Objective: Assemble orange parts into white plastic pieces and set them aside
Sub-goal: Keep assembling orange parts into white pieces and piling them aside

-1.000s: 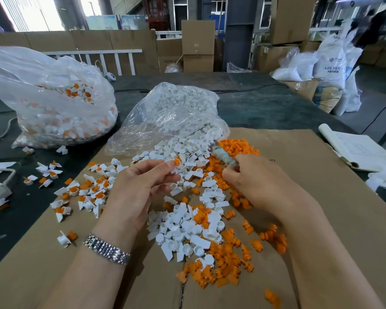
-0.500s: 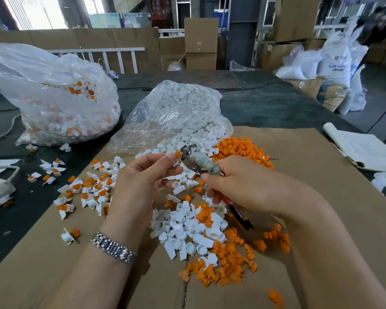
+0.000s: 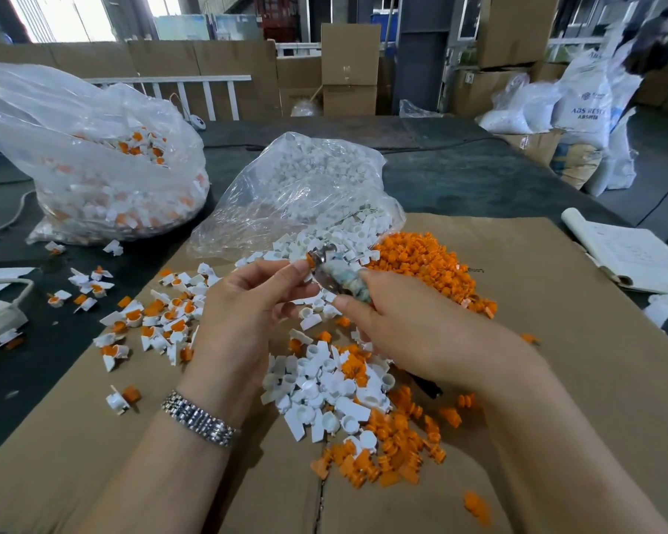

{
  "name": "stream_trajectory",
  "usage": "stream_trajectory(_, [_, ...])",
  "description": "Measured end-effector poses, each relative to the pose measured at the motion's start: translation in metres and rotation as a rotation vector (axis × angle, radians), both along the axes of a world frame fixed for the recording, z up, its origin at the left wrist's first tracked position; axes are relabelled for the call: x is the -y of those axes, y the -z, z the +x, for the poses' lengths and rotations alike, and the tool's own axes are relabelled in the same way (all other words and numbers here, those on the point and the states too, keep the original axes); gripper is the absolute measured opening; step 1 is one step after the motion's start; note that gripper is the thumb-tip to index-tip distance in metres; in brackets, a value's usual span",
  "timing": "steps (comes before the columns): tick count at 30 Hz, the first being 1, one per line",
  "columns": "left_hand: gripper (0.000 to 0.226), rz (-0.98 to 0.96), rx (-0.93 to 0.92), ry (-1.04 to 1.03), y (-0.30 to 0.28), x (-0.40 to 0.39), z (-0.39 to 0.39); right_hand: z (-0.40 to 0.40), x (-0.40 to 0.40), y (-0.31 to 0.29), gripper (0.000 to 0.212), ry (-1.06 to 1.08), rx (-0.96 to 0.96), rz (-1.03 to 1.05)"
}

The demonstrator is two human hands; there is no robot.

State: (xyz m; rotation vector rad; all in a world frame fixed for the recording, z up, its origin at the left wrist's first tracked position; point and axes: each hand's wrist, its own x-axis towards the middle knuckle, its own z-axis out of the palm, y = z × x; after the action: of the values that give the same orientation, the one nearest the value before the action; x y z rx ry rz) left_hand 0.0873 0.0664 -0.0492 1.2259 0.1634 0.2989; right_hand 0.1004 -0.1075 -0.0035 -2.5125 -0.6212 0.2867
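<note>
Orange insert [image 3: 310,260], pinched by the left hand [image 3: 243,302], meets the tool [image 3: 338,277] wrapped in the right hand's [image 3: 413,325] grip (seating step, apparently); next, pressing home squarely.

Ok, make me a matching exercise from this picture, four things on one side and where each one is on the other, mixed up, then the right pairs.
Things:
1. finished pieces bag
2. white parts bag
3. notebook
4. wristwatch

Places:
A. right edge of the table
B. far left on the dark mat
C. on the left hand's wrist
D. middle, mouth spilling onto the cardboard

Pairs: 1-B, 2-D, 3-A, 4-C
</note>
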Motion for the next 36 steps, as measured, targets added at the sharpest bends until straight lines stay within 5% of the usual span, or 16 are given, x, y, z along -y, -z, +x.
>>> stream_trajectory(12, [0.011, 0.072, -0.001, -0.049, 0.003, -0.004, 0.0, 0.005, -0.002, 0.01, 0.045, 0.022, 0.085, 0.005])
stream_trajectory(20, [0.012, 0.821, -0.069, -0.55, 0.002, -0.032, 0.001, 0.031, 0.031, 0.019, 0.035, 0.345, 0.143, -0.013])
stream_trajectory(28, [0.028, 1.316, -0.044, -0.043, 0.008, -0.028, 0.002, 0.044, 0.026, 0.04, 0.063, 0.531, 0.186, -0.319])
stream_trajectory(36, [0.027, 1.487, -0.066, 0.062, 0.018, -0.023, 0.014, 0.045, 0.017, 0.05, 0.074, 0.462, 0.193, -0.363])
